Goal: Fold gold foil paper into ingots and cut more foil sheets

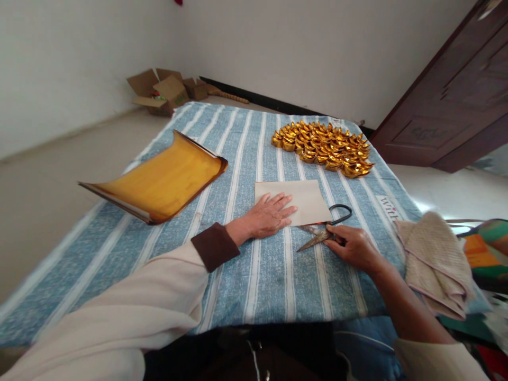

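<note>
On striped cloth (238,286), paper (307,198) under left hand (273,216), palm down, spread wide; long side seems crosswise, though slant view leaves that unsure. Scissors (318,238) in right hand (351,246), gripped near pivot, at paper's near right corner, right of left hand. Blades (310,244) parted, tips pointing left, slightly nearward; long axis slanting from far-right black loop (351,210) to near-left tips.
</note>
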The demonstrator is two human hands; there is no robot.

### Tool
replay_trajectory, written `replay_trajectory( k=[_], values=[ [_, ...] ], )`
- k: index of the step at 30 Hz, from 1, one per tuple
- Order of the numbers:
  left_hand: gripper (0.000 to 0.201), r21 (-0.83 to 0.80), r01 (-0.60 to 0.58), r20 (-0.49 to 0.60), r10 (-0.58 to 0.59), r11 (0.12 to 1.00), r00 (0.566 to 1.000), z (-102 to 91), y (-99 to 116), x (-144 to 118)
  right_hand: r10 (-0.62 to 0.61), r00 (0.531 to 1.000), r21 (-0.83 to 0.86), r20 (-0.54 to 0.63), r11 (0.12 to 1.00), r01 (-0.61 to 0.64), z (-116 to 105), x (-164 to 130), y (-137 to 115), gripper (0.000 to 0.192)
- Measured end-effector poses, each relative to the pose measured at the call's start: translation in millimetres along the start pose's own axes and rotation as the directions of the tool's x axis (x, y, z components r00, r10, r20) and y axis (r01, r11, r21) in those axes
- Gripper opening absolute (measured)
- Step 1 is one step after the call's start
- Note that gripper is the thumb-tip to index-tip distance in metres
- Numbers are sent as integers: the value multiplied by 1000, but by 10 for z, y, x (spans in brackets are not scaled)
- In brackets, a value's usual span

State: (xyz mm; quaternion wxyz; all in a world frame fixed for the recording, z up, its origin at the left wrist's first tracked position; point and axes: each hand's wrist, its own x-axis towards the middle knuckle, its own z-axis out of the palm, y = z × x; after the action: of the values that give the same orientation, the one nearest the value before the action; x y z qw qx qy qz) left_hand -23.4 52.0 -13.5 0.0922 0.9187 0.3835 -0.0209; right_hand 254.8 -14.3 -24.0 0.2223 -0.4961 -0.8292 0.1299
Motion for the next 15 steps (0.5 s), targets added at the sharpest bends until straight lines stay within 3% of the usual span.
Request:
replay_trajectory(
  k=[15],
  values=[
    [49,-2,4,27,-4,1000,1000,-22,6,9,-15,997,33,75,999,13,49,228,-106,13]
  ],
)
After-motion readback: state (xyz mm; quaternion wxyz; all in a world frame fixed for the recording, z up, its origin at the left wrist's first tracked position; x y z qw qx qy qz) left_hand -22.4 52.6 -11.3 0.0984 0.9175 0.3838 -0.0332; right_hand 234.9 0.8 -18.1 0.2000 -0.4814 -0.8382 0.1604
